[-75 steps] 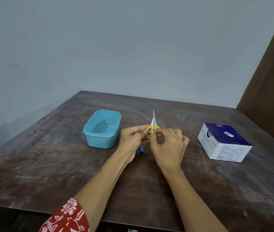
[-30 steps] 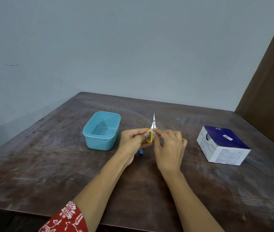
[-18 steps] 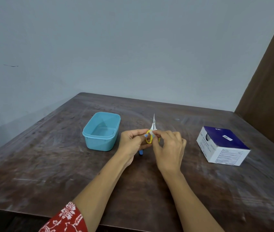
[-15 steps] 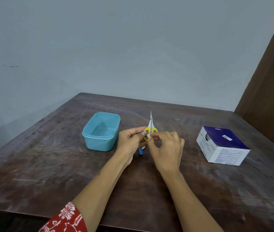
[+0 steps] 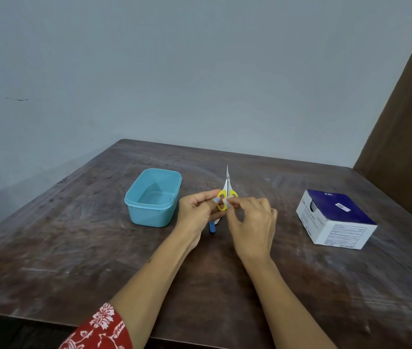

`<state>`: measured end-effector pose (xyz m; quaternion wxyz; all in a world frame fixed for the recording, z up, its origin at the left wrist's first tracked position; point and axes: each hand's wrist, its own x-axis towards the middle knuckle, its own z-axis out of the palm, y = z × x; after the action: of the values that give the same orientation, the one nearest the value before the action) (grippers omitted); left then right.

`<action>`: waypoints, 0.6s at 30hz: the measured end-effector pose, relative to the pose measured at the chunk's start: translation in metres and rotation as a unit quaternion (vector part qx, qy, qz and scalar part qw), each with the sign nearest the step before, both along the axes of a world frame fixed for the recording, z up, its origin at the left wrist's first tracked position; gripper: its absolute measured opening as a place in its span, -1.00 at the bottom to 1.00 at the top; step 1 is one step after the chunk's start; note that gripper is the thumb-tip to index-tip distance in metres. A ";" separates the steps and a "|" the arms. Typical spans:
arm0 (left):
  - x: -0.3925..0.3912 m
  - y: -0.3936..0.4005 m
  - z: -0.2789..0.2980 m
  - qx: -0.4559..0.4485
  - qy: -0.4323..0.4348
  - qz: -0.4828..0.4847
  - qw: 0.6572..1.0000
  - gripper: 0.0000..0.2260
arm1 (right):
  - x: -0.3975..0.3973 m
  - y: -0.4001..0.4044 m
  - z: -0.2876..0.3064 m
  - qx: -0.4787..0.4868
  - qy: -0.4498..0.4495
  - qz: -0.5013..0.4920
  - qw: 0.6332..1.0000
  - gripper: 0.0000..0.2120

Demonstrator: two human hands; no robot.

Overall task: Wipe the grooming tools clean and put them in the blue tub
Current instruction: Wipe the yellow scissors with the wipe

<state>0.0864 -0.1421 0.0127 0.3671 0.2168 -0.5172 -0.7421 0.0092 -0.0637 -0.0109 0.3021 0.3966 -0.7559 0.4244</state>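
Observation:
My left hand point(image 5: 196, 210) holds small scissors point(image 5: 227, 182) by their yellow handles, the closed steel blades pointing away from me. My right hand point(image 5: 251, 222) pinches a small white wipe point(image 5: 227, 203) against the yellow handle. Under my left hand a blue-handled tool point(image 5: 212, 227) lies on the table, mostly hidden. The blue tub point(image 5: 153, 197) stands just left of my left hand, with nothing visible inside it.
A white and dark-blue cardboard box point(image 5: 336, 219) sits on the right side of the dark wooden table point(image 5: 74, 248). A grey wall runs behind the table, and a brown panel stands at the far right.
The scissors have stayed in my left hand with their tip shifting slightly up and down. My right fingers have kept rubbing the wipe around the yellow handles.

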 end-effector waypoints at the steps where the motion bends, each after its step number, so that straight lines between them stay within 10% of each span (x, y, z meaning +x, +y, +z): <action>1: 0.000 0.000 0.000 -0.003 -0.008 -0.008 1.000 -0.83 | -0.001 0.000 0.000 -0.006 -0.002 -0.003 1.000 -0.91; 18: 0.000 0.001 -0.002 -0.008 -0.018 -0.020 1.000 -0.83 | -0.002 0.000 0.000 -0.031 -0.070 0.075 0.994 -0.87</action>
<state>0.0861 -0.1410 0.0105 0.3445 0.2166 -0.5342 -0.7410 0.0077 -0.0634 -0.0105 0.2280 0.4121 -0.7298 0.4956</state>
